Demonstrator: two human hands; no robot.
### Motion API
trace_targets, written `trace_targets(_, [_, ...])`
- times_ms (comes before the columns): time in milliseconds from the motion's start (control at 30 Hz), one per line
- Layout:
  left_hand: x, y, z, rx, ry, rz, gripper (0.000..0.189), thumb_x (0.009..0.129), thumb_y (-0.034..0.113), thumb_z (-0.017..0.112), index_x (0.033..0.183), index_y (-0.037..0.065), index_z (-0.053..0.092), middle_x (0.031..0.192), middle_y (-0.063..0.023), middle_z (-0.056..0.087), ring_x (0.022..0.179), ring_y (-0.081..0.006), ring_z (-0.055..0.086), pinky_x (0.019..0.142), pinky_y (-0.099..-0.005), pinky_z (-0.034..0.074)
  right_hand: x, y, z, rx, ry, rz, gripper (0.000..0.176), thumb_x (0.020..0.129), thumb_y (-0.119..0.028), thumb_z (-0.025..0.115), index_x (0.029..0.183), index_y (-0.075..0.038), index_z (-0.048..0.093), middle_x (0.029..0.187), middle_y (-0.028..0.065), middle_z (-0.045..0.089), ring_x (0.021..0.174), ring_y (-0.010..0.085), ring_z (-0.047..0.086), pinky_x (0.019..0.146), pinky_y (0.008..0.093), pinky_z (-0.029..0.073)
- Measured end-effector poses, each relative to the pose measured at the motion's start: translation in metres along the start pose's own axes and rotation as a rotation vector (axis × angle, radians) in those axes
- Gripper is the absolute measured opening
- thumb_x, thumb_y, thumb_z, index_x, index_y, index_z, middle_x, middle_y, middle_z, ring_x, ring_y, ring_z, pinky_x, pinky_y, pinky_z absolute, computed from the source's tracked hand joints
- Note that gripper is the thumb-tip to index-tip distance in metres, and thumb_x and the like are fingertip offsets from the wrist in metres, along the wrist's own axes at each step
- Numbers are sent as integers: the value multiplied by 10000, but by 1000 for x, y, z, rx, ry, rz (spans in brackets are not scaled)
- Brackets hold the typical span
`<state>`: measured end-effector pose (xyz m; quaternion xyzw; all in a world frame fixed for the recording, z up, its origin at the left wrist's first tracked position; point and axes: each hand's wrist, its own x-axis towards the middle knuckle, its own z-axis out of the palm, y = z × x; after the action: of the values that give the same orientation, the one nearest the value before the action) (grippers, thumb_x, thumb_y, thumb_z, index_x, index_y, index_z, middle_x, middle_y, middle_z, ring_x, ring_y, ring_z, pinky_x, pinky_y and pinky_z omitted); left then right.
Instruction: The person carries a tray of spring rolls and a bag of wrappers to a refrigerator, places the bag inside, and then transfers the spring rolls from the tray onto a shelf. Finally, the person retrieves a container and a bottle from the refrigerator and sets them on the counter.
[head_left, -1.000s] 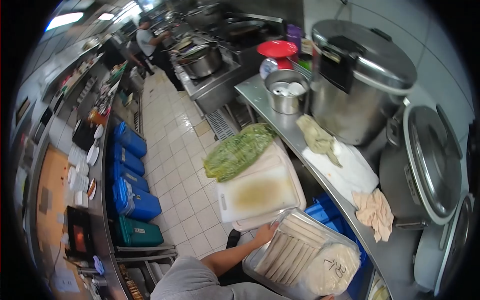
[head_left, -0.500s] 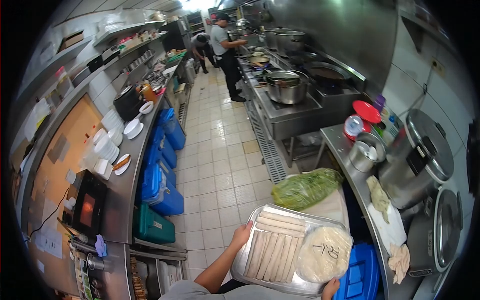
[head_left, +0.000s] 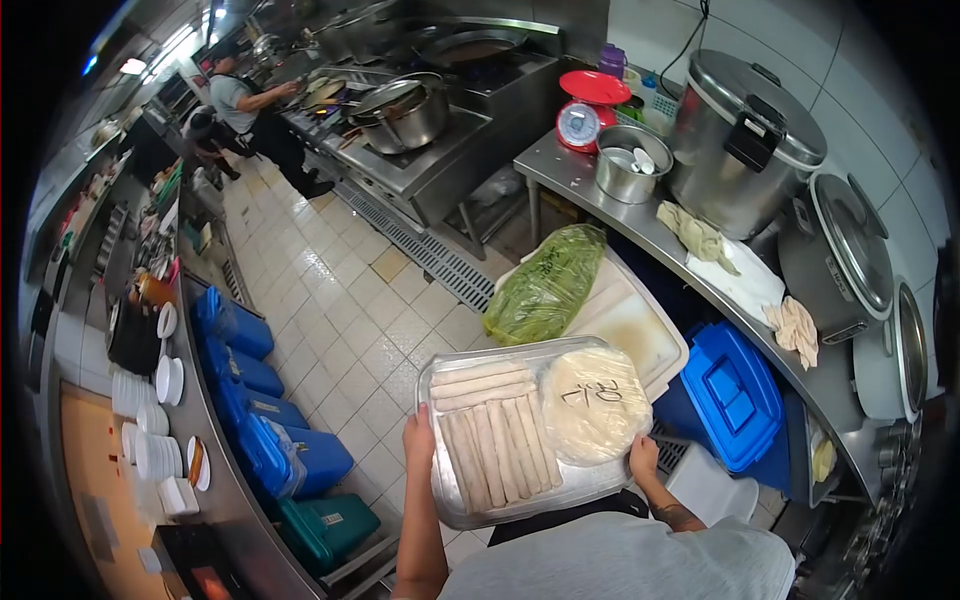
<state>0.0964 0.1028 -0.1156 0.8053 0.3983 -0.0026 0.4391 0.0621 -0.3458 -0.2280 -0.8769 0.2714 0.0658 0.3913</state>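
Note:
A metal tray (head_left: 590, 484) is carried level in front of my body. My left hand (head_left: 419, 438) is closed on its left edge, while my right hand (head_left: 644, 458) grips the lower right edge. On the tray lie several long, pale uncooked rolls (head_left: 500, 445), most side by side and a few crosswise along the far edge. Beside them rests a round, flat pale stack in clear plastic (head_left: 595, 405) with black handwriting on it. Just beyond the tray sits a plastic bag of green leaves (head_left: 550, 285) on a white container (head_left: 640, 335).
On the right, a steel table (head_left: 560, 172) holds a red scale (head_left: 580, 125), a metal pot (head_left: 630, 165) and large cookers (head_left: 745, 150). A blue lidded bin (head_left: 735, 400) stands below. Blue bins (head_left: 290, 455) line the left counter. Two people (head_left: 255, 120) are farther back near the stove.
My view has turned to the right, bringing the steel table and blue bin farther into view. The tray stays in both hands, and my right hand shows more fully.

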Motion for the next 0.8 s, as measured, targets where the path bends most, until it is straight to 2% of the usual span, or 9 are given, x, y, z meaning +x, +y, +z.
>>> trace_targets(67, [12, 12, 33, 45, -77, 32, 706, 904, 516, 422, 1092, -152, 551, 1095, -366, 554, 1097, -447, 527, 938, -425, 398, 2, 19, -10, 35, 57, 56, 402, 873, -305, 481, 853, 69, 629, 793, 275, 619, 775, 410, 618, 712, 454, 452])
trace_targets(100, [11, 33, 45, 20, -177, 5, 728, 892, 516, 447, 1148, -162, 516, 1135, -372, 533, 1144, -441, 502, 971, -410, 384, 6, 28, -15, 57, 98, 99, 399, 874, -301, 481, 852, 69, 629, 791, 269, 624, 768, 405, 620, 709, 452, 452])
trace_targets(267, [16, 82, 156, 140, -289, 176, 760, 870, 502, 508, 1200, -181, 453, 1144, -382, 521, 1148, -445, 498, 975, -403, 389, 38, 80, -50, 155, 252, 159, 396, 877, -295, 479, 842, 70, 628, 786, 253, 637, 759, 399, 621, 702, 455, 452])
trace_targets(400, [16, 66, 252, 32, -534, 109, 716, 845, 543, 530, 1110, -123, 530, 1109, -359, 554, 1103, -448, 525, 935, -428, 406, 83, 118, -104, -96, 385, 135, 375, 877, -256, 464, 803, 84, 605, 760, 282, 603, 725, 396, 605, 672, 445, 446])
trace_targets(433, [-10, 90, 254, 51, -509, 79, 696, 838, 556, 532, 1079, -97, 541, 1083, -346, 571, 1080, -448, 538, 913, -441, 413, 98, 129, -118, -143, 383, 108, 370, 869, -251, 469, 783, 84, 598, 749, 287, 590, 715, 410, 597, 651, 458, 439])
trace_targets(533, [-26, 51, 308, 96, -477, -24, 798, 812, 565, 553, 1212, -115, 435, 1176, -365, 511, 1136, -444, 500, 956, -433, 385, 153, 151, -154, -232, 355, 24, 353, 849, -240, 485, 732, 79, 582, 713, 284, 572, 682, 437, 582, 608, 497, 416])
trace_targets(667, [-44, 38, 322, 42, -517, -210, 819, 790, 527, 592, 1231, -136, 399, 1205, -372, 484, 1155, -430, 488, 970, -424, 376, 210, 112, -173, -284, 215, -32, 370, 835, -281, 514, 750, 69, 601, 744, 284, 591, 699, 446, 589, 644, 494, 448])
trace_targets(733, [-44, 31, 323, -33, -468, -247, 801, 788, 498, 606, 1215, -149, 402, 1189, -362, 499, 1142, -412, 503, 959, -419, 387, 241, 111, -160, -281, 176, -59, 366, 845, -284, 509, 805, 66, 611, 746, 277, 600, 719, 454, 585, 670, 489, 455])
trace_targets(800, [-36, 35, 319, -52, -487, -320, 790, 793, 464, 613, 1208, -166, 381, 1184, -350, 503, 1122, -390, 515, 946, -417, 399, 265, 99, -143, -194, 138, -72, 360, 863, -272, 482, 851, 62, 616, 814, 285, 607, 778, 453, 590, 716, 478, 463])
